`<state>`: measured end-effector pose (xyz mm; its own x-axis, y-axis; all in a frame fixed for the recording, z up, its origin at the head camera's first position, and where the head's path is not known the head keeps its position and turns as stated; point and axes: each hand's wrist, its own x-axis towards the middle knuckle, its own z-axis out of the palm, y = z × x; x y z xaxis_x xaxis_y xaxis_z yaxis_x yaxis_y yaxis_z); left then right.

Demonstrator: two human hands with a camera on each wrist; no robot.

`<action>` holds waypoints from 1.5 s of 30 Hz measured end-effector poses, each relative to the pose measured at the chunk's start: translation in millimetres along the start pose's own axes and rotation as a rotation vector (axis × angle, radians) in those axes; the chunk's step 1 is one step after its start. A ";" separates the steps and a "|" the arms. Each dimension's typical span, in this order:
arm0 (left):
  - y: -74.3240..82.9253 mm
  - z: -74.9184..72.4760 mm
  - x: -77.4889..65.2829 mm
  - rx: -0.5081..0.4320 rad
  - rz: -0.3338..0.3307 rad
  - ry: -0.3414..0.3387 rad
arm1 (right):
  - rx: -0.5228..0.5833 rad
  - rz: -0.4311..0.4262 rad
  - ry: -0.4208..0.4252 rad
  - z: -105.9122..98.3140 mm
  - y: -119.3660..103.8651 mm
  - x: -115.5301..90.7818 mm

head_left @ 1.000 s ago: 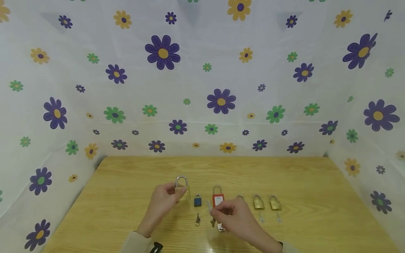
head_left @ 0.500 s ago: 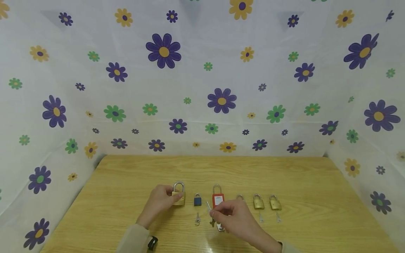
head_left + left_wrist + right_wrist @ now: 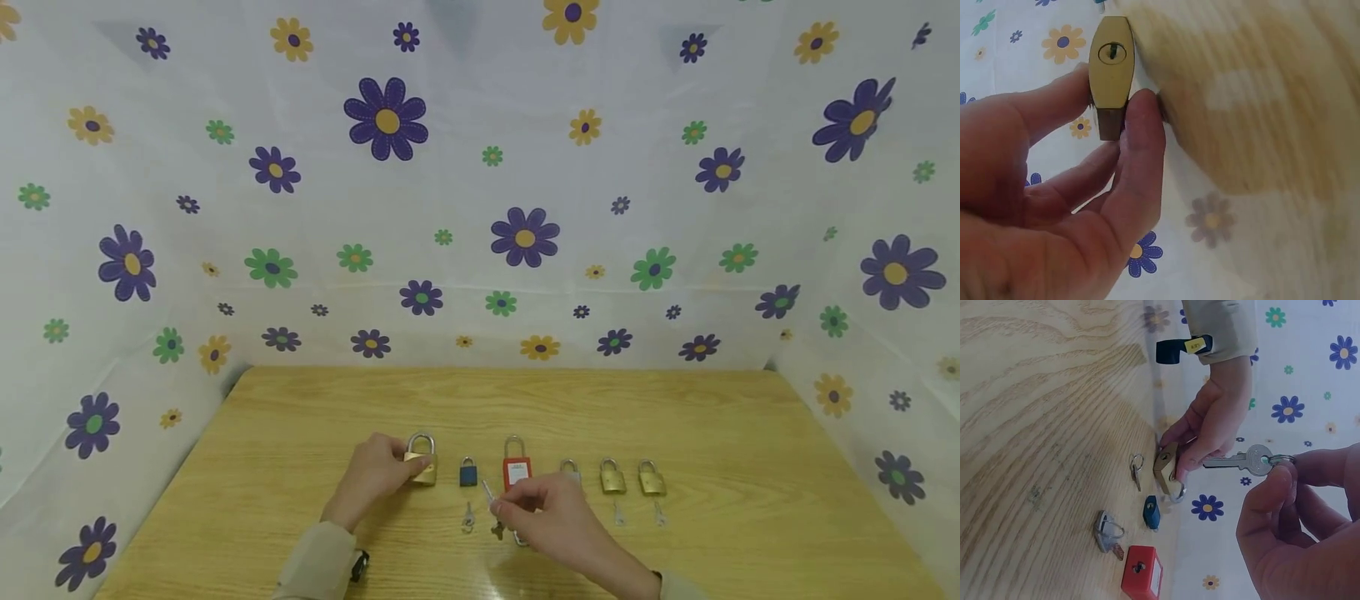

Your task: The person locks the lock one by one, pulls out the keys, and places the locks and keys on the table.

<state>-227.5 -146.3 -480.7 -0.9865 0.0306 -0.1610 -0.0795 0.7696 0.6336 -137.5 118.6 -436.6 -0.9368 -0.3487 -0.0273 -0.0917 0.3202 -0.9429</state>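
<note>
My left hand (image 3: 372, 473) pinches a large brass padlock (image 3: 419, 471) between thumb and fingers, left of the other locks. Its steel shackle points toward the back wall. In the left wrist view the keyhole face of this padlock (image 3: 1112, 75) is turned to the camera. With thumb and forefinger my right hand (image 3: 553, 515) pinches a silver key (image 3: 1235, 462) by its head, near a small ring (image 3: 1282, 459). The key's blade points at the left hand, apart from the padlock. Just below the right fingertips shows a brass-coloured key (image 3: 497, 528); I cannot tell whether it hangs or lies.
A blue padlock (image 3: 468, 472), a red padlock (image 3: 517, 472), a partly hidden grey padlock (image 3: 570, 468) and two brass padlocks (image 3: 612, 480) stretch rightward in a row. Small keys (image 3: 468, 518) lie in front of some. A flowered cloth (image 3: 480, 183) surrounds the wooden table (image 3: 300, 417).
The left hand has moved the brass padlock slightly left and toward me, lowering it toward the table. The right hand with the key has shifted slightly left.
</note>
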 end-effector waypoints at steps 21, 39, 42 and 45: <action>-5.8 -2.7 -0.5 0.038 -0.046 0.013 | 0.084 0.124 -0.135 62.6 3.1 42.4; -6.7 -9.0 0.9 0.013 -0.036 -0.006 | 0.022 0.190 -0.105 97.5 -3.6 71.4; -6.2 -9.0 0.1 0.018 -0.024 -0.005 | -0.020 0.182 -0.106 98.0 -3.4 74.5; -5.6 -9.7 1.5 0.030 -0.009 0.000 | -0.034 0.176 -0.125 97.8 -2.7 78.1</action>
<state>-229.9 -156.8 -477.1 -0.9857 0.0236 -0.1669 -0.0843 0.7886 0.6092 -177.4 4.4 -468.6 -0.8906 -0.3904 -0.2331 0.0560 0.4145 -0.9083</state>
